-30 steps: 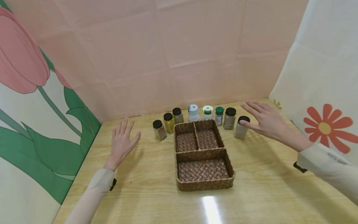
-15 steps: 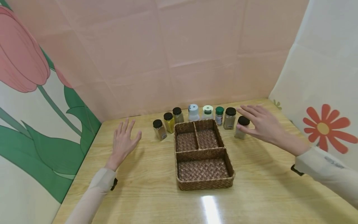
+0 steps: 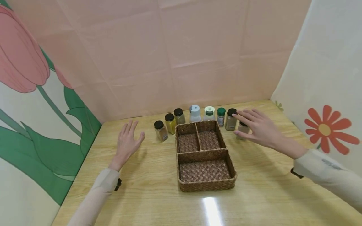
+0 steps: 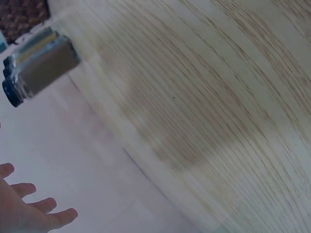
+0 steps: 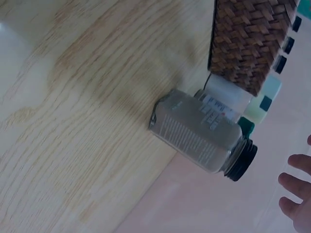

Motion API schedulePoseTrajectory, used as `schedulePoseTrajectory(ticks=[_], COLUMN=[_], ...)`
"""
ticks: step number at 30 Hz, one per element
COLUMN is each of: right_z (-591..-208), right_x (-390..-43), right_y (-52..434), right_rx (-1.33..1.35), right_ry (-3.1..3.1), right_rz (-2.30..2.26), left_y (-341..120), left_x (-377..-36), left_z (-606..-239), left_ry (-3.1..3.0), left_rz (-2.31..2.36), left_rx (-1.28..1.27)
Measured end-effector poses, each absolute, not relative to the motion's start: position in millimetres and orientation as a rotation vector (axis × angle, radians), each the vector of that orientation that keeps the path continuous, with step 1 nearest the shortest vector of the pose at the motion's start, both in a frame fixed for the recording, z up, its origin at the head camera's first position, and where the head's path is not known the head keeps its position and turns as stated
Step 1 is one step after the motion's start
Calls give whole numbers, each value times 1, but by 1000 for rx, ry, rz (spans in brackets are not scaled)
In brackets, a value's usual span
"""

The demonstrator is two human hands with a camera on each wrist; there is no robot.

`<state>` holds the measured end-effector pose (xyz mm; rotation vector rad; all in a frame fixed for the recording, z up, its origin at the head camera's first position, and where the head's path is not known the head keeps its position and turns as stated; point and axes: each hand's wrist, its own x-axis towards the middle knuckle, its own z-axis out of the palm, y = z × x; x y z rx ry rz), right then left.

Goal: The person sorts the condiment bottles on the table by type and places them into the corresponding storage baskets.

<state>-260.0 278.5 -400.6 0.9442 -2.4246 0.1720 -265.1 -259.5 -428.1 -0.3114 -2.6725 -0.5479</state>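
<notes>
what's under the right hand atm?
A spice jar with a black lid stands under the spread fingers of the right hand. The hand covers most of the lid, so contact cannot be told. Beside it stands another black-lidded jar.

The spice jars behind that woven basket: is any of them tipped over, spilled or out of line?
Nothing stands out. The spice jars stand upright with lids on, curving round the back of the woven basket, whose three compartments hold nothing. No spill shows on the table. The right hand hovers over the rightmost jar; the left hand is apart.
</notes>
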Motion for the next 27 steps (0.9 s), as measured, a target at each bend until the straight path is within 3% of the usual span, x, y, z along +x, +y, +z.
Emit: schedulePoseTrajectory(ticks=[27], right_z=[-420], right_x=[-253], right_y=[252], right_rx=[1032], right_ry=[-2376], right_rz=[213], left_y=[-246], left_x=[-266], left_z=[-432], left_ry=[-2736], left_rz=[-759], left_rx=[-243])
